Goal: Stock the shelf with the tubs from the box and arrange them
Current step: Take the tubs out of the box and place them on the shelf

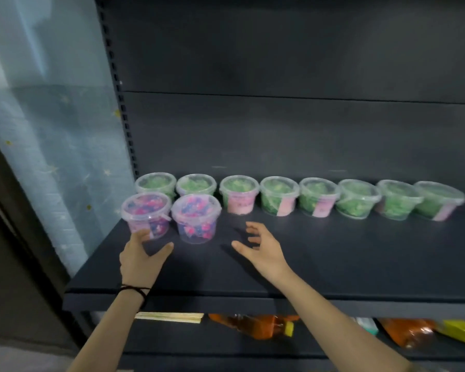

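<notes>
- The left hand [138, 255] is spread wide and holds nothing. Its fingertips are right by the left pink tub [145, 210], and I cannot tell if they touch.
- The right hand [262, 251] is spread too, empty, just right of the second pink tub [196, 218].
- Both pink tubs stand on the dark shelf [333, 259], in front of a row of eight green tubs [279, 196].
- An orange bottle [255, 324] lies at the bottom of the frame.
</notes>
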Available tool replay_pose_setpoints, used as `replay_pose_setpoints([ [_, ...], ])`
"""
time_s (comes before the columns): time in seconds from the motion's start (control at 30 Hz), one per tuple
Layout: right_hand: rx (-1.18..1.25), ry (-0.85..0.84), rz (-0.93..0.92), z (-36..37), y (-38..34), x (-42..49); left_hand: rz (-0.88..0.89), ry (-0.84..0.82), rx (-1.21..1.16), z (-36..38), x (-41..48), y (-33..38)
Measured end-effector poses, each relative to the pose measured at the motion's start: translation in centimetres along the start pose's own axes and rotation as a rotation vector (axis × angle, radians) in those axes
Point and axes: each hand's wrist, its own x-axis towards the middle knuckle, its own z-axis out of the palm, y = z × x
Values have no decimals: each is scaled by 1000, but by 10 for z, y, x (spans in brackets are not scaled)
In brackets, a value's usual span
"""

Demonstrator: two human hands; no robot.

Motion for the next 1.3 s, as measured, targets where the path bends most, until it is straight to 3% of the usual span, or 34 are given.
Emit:
replay_pose_setpoints([
  [0.23, -67, 183, 30, -153, 34, -107, 175, -227, -95, 71, -112, 81],
  [0.47, -217, 400, 171, -312, 107, -255, 370, -567, -116, 192, -274, 152],
  [0.63, -280, 439, 318, -391, 162, -343, 416, -801, -53, 274, -377, 170],
  [0.97, -343, 368, 690, -488, 323, -415, 166, -1133, 210, 446, -487, 128],
  [1.17, -324, 271, 866, -526, 431, -430, 89, -1256, 397, 545, -549, 103],
  [1.3, -284, 260, 953, -539, 490, -445, -49, -1303, 392, 583, -599, 90],
])
